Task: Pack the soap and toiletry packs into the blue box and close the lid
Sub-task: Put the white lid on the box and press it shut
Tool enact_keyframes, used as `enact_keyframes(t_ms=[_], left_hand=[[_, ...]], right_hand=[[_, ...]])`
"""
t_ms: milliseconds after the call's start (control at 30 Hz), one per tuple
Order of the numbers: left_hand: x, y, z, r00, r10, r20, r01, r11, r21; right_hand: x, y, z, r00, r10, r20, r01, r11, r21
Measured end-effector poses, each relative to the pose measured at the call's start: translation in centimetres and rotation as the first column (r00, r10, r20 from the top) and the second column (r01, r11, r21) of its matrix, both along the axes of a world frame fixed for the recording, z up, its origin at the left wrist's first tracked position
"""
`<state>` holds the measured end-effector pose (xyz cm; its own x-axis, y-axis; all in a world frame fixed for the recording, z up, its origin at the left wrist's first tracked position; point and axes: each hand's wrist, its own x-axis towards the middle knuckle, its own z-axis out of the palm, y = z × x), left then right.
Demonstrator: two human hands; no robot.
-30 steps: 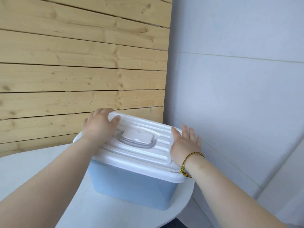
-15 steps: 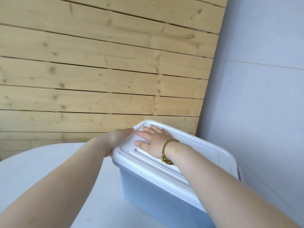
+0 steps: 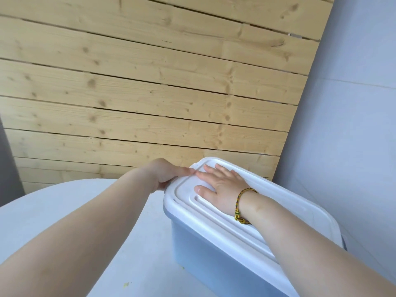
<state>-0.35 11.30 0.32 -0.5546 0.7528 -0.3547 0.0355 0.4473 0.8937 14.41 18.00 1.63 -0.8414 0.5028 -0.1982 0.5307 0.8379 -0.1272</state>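
Observation:
The blue box [image 3: 205, 254] stands on the white table [image 3: 64, 211] at the right, with its white ribbed lid [image 3: 289, 206] lying on top. My right hand [image 3: 220, 187], a braided bracelet on its wrist, presses flat on the lid near its left end. At that same end my left hand [image 3: 165, 174] grips the lid's rim, thumb along the top and fingers curled beneath. No soap or toiletry packs are in sight; the lid hides the inside of the box.
A wall of pale wooden planks [image 3: 150, 103] rises right behind the table and box. A grey wall [image 3: 342, 125] runs close along the box's right side. The table's round edge curves off at the left.
My right hand has crossed from the lid's right side to its left end. My left hand has slid off the lid's top to grip the left rim. The view has swung left.

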Motion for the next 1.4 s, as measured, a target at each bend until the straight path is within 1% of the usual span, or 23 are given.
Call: enact_keyframes(t_ms=[67,100,200,267,500,633,767,900,967,1033,1100,1233,1300,1367,1400], left_hand=[[0.3,-0.2,-0.5,0.998,0.053,0.040,-0.054,0.998,0.028],[0.6,-0.4,-0.8,0.994,0.069,0.086,-0.074,0.996,0.053],[1.1,-0.9,-1.0,0.962,0.051,0.268,-0.084,0.990,0.113],[0.9,-0.9,-0.8,0.956,0.034,0.290,-0.069,0.991,0.111],[1.1,0.0,-0.2,0.985,0.089,0.148,-0.102,0.992,0.081],[1.3,0.3,-0.3,0.986,0.149,0.076,-0.155,0.985,0.076],[1.2,0.5,-0.5,0.986,0.157,0.051,-0.161,0.984,0.078],[1.5,0.6,-0.5,0.989,0.145,-0.018,-0.143,0.986,0.081],[2.1,0.6,-0.4,0.985,0.106,-0.133,-0.101,0.994,0.040],[2.6,0.4,-0.6,0.971,0.020,-0.239,-0.023,1.000,-0.010],[3.0,0.1,-0.8,0.960,-0.038,-0.276,0.030,0.999,-0.033],[2.9,-0.2,-0.9,0.956,-0.049,-0.290,0.048,0.999,-0.013],[2.9,0.1,-0.8,0.948,-0.045,-0.314,0.042,0.999,-0.017],[2.7,0.6,-0.8,0.944,-0.031,-0.329,0.031,1.000,-0.007],[2.6,1.2,-0.8,0.943,-0.037,-0.331,0.039,0.999,0.001]], right_hand=[[-0.1,0.0,0.0,1.000,0.003,-0.001,-0.003,1.000,0.001],[-0.1,0.0,0.1,1.000,0.006,0.001,-0.006,1.000,0.001],[-0.2,0.0,0.1,1.000,0.012,0.009,-0.012,1.000,0.001],[-0.2,0.0,0.1,1.000,0.017,0.016,-0.017,1.000,0.007],[-0.4,0.2,0.1,0.999,0.033,0.021,-0.033,0.999,0.012],[-0.5,0.3,0.1,0.999,0.030,0.020,-0.030,1.000,0.003],[-0.6,0.4,0.0,0.999,0.035,0.013,-0.035,0.999,-0.002],[-0.6,0.4,-0.1,0.999,0.037,-0.002,-0.037,0.999,-0.004],[-0.5,0.3,-0.1,0.999,0.037,-0.009,-0.037,0.999,-0.006],[-0.4,0.3,-0.1,0.999,0.034,-0.011,-0.034,0.999,-0.006],[-0.3,0.4,0.1,1.000,0.029,-0.006,-0.029,1.000,-0.010],[0.0,0.6,0.8,0.999,0.032,0.012,-0.032,0.998,-0.048],[1.2,1.8,1.4,0.999,-0.032,-0.032,0.031,0.999,-0.029],[3.3,4.1,1.8,0.981,-0.177,-0.075,0.180,0.983,0.033],[4.7,5.4,1.8,0.960,-0.269,-0.081,0.270,0.963,0.008]])
